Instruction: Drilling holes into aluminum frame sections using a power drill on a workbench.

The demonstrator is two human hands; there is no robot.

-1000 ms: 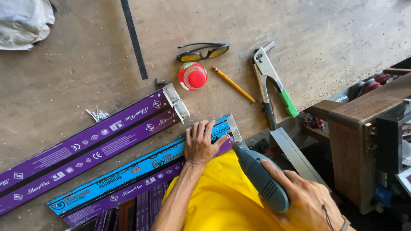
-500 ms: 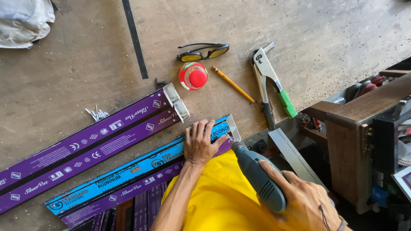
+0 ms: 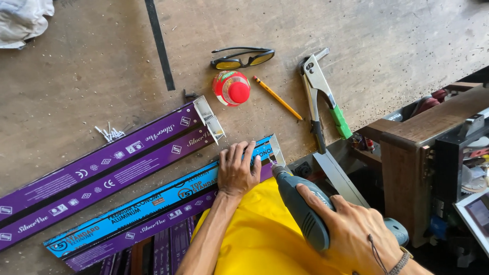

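nearest the wearer: yellow garment (image 3: 254, 229) across the bottom edge of the workbench (image 3: 91, 66), covering the near part of the profiles.

right hand (image 3: 356, 231): fingers wrapped tight around the grey body of a power drill (image 3: 300, 206), at the lower right. the drill points up and left, its tip touching the end of the blue-wrapped aluminium profile (image 3: 153, 201).

left hand (image 3: 238, 170): laid flat, fingers spread, palm down, pressing on the same blue-wrapped profile just left of the drill tip; not curled around anything. the profile runs from under this hand down to the lower left edge of the bench, its cut end just right of the fingertips.

beyond it: two purple-wrapped profiles (image 3: 107, 165), parallel, apart from the blue one, their ends near the bench's middle.

small heap of screws (image 3: 109, 133) just above the purple pair, left of centre.

red-capped bottle (image 3: 232, 87) lying near the middle; yellow pencil (image 3: 277, 98) just beside it on the right; hand riveter (image 3: 321, 97) with green grip further right, towards the right edge.

yellow-lensed safety glasses (image 3: 243, 57) behind the bottle.

far left corner: white cloth (image 3: 25, 20).
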